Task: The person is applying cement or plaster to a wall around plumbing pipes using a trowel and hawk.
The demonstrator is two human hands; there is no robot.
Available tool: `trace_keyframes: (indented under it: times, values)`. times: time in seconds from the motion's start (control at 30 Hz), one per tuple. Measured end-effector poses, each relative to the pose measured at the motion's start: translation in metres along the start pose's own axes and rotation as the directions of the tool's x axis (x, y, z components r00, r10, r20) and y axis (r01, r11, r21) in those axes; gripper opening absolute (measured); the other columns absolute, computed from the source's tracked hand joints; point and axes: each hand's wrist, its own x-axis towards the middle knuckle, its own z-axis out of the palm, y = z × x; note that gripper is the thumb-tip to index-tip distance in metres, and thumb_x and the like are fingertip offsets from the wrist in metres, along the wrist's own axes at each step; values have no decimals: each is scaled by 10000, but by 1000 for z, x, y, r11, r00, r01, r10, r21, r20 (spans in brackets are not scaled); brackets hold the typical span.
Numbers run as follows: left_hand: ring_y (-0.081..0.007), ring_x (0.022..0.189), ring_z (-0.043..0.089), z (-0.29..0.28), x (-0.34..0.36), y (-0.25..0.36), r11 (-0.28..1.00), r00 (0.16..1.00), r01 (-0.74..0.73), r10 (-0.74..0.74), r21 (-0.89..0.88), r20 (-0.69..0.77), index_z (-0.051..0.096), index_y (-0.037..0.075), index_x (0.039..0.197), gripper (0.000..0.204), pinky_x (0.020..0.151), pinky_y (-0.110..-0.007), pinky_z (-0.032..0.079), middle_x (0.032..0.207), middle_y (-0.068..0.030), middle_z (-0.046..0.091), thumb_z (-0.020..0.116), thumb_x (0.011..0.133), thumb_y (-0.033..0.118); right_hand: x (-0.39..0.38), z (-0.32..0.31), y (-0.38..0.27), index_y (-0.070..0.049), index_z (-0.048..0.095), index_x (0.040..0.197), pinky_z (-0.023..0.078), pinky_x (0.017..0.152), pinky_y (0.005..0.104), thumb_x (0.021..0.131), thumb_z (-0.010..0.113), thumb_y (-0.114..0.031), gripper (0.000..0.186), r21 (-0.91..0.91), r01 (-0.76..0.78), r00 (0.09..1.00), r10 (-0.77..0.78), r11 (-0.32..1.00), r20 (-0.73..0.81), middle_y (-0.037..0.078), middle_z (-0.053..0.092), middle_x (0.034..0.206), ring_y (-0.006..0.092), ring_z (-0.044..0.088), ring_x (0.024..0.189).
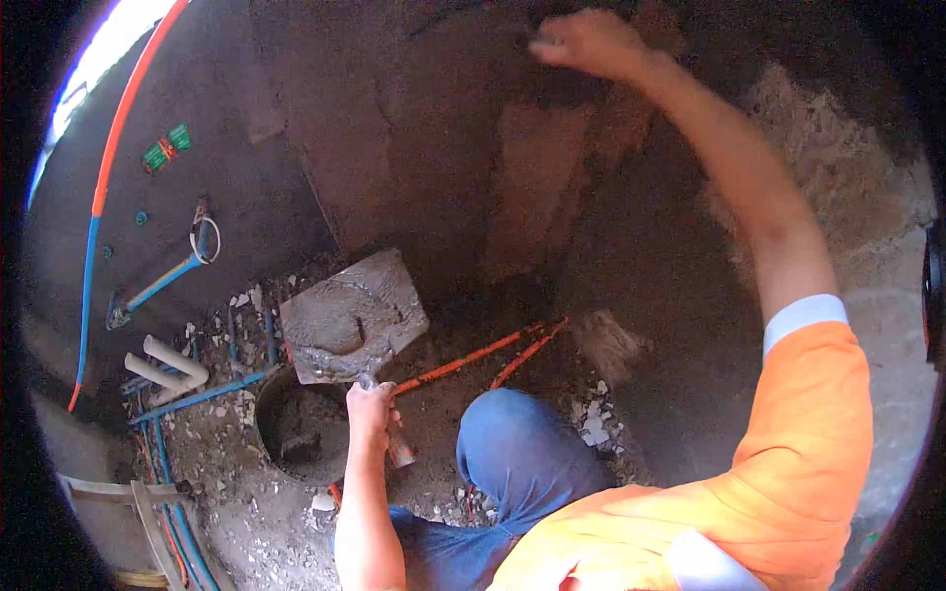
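Note:
My left hand (371, 412) is closed round the grip of a mortar hawk, a flat rectangular board (313, 362) held out over the floor. Wet grey mortar (360, 310) is spread over the board's top, with a hollow in it. A short brown handle end (400, 449) shows just below this hand. High against the dark wall (424, 158), my right hand (589, 44) is closed with the arm stretched far up. Whatever its fingers hold is lost in the shadow. Below the hawk stands a round dark bucket (260, 433) with grey mortar inside.
Orange conduits (463, 366) run along the floor by my bent knee (522, 443). Blue pipes (202, 402) and white pipe ends (163, 364) stand at the left, near a tall orange and blue tube (99, 212). Rubble (596, 424) litters the ground.

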Motion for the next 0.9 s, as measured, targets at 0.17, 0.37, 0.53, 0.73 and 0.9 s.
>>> trace_keyframes:
  times: [0.17,0.37,0.53,0.73,0.9]
  values:
    - [-138,403,444,11,-13,21,999,997,-4,1,42,73,485,52,726,132,365,-297,364,562,-15,473,609,764,68,9,-76,0,9,619,786,470,641,439,828,604,-369,381,90,-124,960,142,988,-241,204,629,783,363,622,740]
    - [-151,416,464,7,7,2,997,990,-66,62,27,125,486,28,719,108,373,-314,369,531,-25,466,580,752,69,-41,8,-118,-69,656,920,513,743,429,851,580,-412,358,394,-100,948,208,914,-242,139,664,908,325,645,856]
    - [-141,440,450,14,5,3,992,996,-59,51,108,76,531,43,784,88,380,-315,376,579,-28,477,598,757,94,-128,90,-272,-67,639,832,500,661,423,786,666,-269,209,676,51,988,-138,735,75,128,624,778,311,626,751]
    - [-179,414,498,-8,-1,19,985,985,-171,172,26,-26,519,-4,779,78,378,-327,409,554,-70,511,529,757,70,-144,88,-275,-96,639,792,500,591,406,771,667,-295,202,597,385,916,-371,703,-154,86,598,719,273,620,684]
    - [-432,914,587,20,-27,13,755,883,-400,470,519,-3,565,-59,970,266,781,-440,485,873,-282,618,609,766,105,-122,84,-273,-69,626,790,492,581,410,774,681,-293,231,655,211,974,-98,726,-204,98,599,727,302,611,675]
